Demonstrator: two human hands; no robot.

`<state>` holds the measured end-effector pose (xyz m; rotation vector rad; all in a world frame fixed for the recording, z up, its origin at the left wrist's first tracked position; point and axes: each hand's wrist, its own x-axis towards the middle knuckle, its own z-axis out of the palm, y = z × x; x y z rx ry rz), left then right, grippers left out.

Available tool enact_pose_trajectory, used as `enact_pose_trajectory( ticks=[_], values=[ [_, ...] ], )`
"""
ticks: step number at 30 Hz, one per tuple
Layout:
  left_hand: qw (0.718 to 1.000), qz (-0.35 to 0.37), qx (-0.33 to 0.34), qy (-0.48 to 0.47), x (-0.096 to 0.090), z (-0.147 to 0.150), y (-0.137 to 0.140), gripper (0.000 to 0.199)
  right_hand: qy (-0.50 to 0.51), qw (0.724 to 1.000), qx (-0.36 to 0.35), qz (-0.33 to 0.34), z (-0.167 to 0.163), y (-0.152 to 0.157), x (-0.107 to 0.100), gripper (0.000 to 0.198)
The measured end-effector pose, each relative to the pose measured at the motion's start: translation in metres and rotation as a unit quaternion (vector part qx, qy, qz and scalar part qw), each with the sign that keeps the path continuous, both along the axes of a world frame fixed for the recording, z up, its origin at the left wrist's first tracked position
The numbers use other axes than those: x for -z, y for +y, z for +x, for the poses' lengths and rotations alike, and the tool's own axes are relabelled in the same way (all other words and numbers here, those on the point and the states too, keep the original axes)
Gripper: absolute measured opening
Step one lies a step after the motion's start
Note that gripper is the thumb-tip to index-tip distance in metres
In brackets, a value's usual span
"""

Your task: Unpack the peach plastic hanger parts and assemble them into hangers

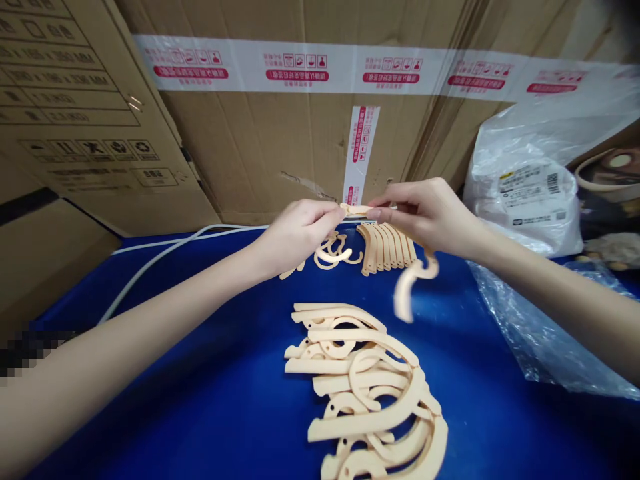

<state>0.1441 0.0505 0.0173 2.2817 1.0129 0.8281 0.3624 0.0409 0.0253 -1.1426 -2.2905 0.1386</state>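
Observation:
Both hands meet at the far side of the blue surface, holding a small beige plastic piece (356, 210) that looks like a folding-hanger part. My left hand (300, 230) pinches its left end, and my right hand (425, 213) grips its right end. A blurred hook-shaped beige piece (409, 290) hangs below my right hand; what holds it is hidden. Beneath the hands lie loose curved hooks (333, 257) and a neat row of hanger arms (387, 248). Nearer to me is an overlapping pile of hanger pieces (370, 383), arms mixed with hooks.
A large cardboard box (260, 147) with printed tape walls off the back. Another carton (90, 120) stands at the left, with a white cable (150, 267) in front. A white plastic package (530, 193) and clear film (545, 327) lie at the right on the blue surface (210, 393).

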Motion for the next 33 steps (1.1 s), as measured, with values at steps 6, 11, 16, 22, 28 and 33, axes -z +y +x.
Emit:
enact_pose_trajectory(
  ticks=[6,11,16,22,28,33],
  values=[
    [0.988,0.130,-0.069,0.054,0.020,0.004,-0.005,0.036,-0.091,0.996,0.007,0.008,-0.002,0.000,0.008,0.032],
    [0.985,0.052,-0.117,0.116,0.036,0.014,0.010,0.039,0.238,0.958,0.031,-0.157,0.004,0.013,0.011,0.026],
    [0.977,-0.020,-0.125,0.173,0.045,0.019,0.032,0.029,0.398,0.881,0.077,-0.245,0.005,0.018,0.015,0.016],
    [0.981,-0.080,-0.167,0.062,0.037,0.019,0.027,0.052,0.517,0.820,0.095,-0.225,0.008,0.012,0.021,0.005],
    [0.874,-0.442,0.039,-0.199,0.013,0.015,0.007,0.034,0.435,0.890,0.083,-0.108,0.017,0.008,0.023,0.019],
    [0.863,-0.455,-0.023,-0.220,0.004,0.009,-0.007,0.033,-0.070,0.984,0.134,0.094,0.012,-0.005,0.009,0.014]
  ],
)
